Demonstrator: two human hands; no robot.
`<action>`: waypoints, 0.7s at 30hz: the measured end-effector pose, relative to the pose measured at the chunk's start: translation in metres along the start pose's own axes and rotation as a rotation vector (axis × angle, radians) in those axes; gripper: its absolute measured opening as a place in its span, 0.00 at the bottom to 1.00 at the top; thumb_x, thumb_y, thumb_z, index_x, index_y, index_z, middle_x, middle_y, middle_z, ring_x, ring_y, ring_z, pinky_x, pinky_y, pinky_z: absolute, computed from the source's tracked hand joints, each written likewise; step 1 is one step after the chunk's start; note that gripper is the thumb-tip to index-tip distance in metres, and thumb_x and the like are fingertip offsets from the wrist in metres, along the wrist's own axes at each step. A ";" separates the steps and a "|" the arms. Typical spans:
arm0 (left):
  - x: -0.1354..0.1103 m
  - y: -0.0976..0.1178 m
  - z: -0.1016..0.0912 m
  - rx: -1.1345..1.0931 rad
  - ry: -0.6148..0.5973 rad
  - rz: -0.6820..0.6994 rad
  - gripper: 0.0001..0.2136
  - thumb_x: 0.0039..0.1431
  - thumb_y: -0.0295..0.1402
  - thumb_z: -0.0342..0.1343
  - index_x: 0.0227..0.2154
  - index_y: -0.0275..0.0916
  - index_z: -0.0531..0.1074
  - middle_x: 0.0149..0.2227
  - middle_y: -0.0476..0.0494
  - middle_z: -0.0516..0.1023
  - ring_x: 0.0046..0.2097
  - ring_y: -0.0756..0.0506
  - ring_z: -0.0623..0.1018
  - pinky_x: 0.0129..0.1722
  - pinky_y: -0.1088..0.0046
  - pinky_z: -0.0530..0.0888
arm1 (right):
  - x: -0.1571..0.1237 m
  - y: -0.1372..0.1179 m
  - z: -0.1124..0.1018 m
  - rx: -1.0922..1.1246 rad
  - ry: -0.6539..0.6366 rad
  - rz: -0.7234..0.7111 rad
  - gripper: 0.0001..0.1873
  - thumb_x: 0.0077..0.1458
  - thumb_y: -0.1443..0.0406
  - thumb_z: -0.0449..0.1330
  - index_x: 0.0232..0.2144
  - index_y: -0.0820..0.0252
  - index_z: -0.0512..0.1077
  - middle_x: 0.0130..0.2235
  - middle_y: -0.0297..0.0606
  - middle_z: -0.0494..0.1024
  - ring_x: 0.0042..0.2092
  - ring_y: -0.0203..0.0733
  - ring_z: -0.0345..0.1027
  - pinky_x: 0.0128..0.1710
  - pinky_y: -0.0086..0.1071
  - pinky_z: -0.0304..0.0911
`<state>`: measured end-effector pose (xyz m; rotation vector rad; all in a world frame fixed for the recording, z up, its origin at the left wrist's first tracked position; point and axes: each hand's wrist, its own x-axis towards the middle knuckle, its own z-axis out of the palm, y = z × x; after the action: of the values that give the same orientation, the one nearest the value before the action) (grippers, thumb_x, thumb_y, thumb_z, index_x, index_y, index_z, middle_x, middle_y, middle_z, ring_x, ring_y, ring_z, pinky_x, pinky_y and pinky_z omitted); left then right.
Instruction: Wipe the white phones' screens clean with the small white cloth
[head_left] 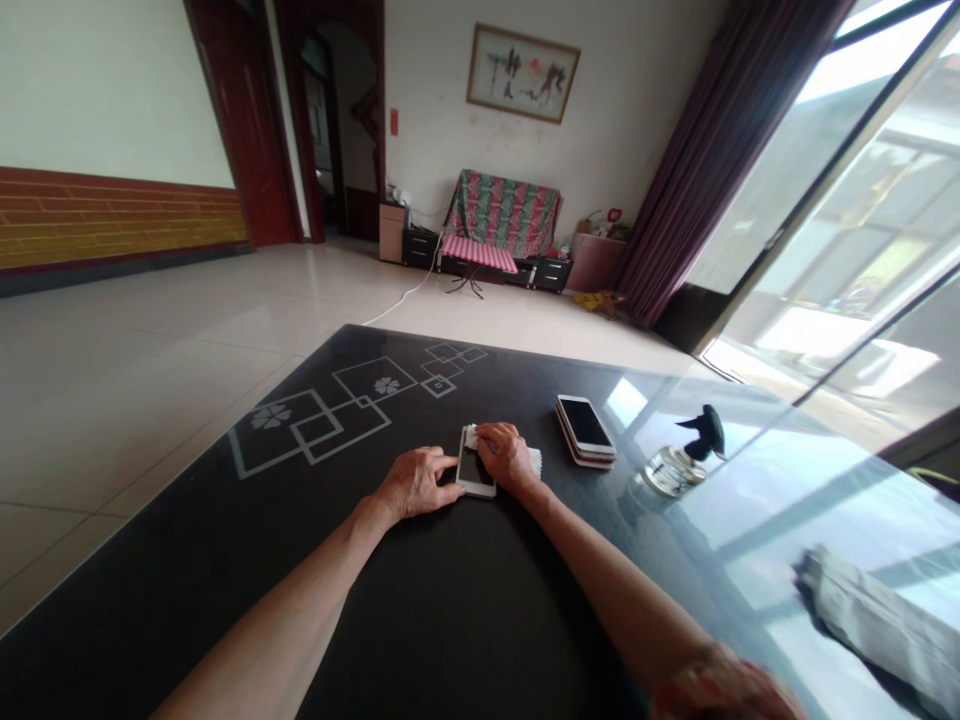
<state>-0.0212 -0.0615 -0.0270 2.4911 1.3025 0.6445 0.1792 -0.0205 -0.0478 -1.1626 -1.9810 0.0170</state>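
Note:
A white smartphone (472,470) with a dark screen lies flat on the black glossy table (450,600). Along its left edge, my left hand (416,483) steadies it, thumb at the near corner and fingers higher up the side. My right hand (508,456) is closed on a white cloth (535,461) and presses it onto the upper part of the screen. Part of the cloth sticks out to the right of that hand, and the rest is hidden under the fingers.
Right of my hands sits a stack of phones (586,424), a white one on top. Beyond it stands a clear spray bottle (673,470) with a black trigger head. A blurred grey folded item (885,620) lies at the table's right side.

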 end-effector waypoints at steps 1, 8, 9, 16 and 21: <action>0.000 0.000 0.000 0.002 0.000 0.002 0.13 0.50 0.42 0.58 0.37 0.43 0.77 0.26 0.51 0.69 0.28 0.50 0.69 0.28 0.75 0.62 | -0.003 -0.003 -0.002 0.011 -0.011 -0.021 0.09 0.52 0.72 0.56 0.32 0.57 0.74 0.37 0.37 0.80 0.40 0.42 0.71 0.48 0.38 0.63; 0.000 0.001 -0.001 -0.009 0.015 0.015 0.11 0.50 0.40 0.58 0.35 0.43 0.78 0.25 0.51 0.69 0.29 0.50 0.69 0.28 0.75 0.61 | -0.026 -0.028 -0.023 0.098 -0.096 -0.120 0.09 0.53 0.72 0.55 0.33 0.57 0.73 0.40 0.39 0.79 0.43 0.43 0.69 0.48 0.40 0.63; 0.000 0.001 0.000 -0.013 0.018 0.017 0.11 0.50 0.40 0.58 0.35 0.43 0.78 0.25 0.51 0.69 0.29 0.50 0.69 0.28 0.75 0.61 | -0.029 -0.030 -0.026 0.103 -0.110 -0.129 0.09 0.53 0.72 0.55 0.33 0.57 0.73 0.40 0.39 0.79 0.43 0.43 0.69 0.47 0.40 0.63; -0.001 0.000 0.003 -0.019 0.049 0.012 0.09 0.49 0.40 0.59 0.29 0.41 0.76 0.25 0.51 0.69 0.28 0.51 0.68 0.29 0.75 0.61 | -0.023 -0.025 -0.025 0.115 -0.106 -0.082 0.09 0.53 0.72 0.55 0.32 0.57 0.74 0.39 0.38 0.79 0.43 0.43 0.70 0.48 0.39 0.63; 0.000 -0.002 0.004 -0.019 0.024 0.012 0.11 0.49 0.42 0.59 0.32 0.42 0.77 0.25 0.51 0.69 0.30 0.49 0.70 0.29 0.74 0.62 | -0.004 -0.008 -0.008 0.078 -0.034 -0.012 0.09 0.51 0.72 0.56 0.31 0.56 0.75 0.38 0.37 0.80 0.41 0.42 0.72 0.49 0.38 0.63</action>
<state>-0.0209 -0.0599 -0.0311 2.4850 1.2851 0.6881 0.1791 -0.0313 -0.0424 -1.1074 -1.9989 0.1074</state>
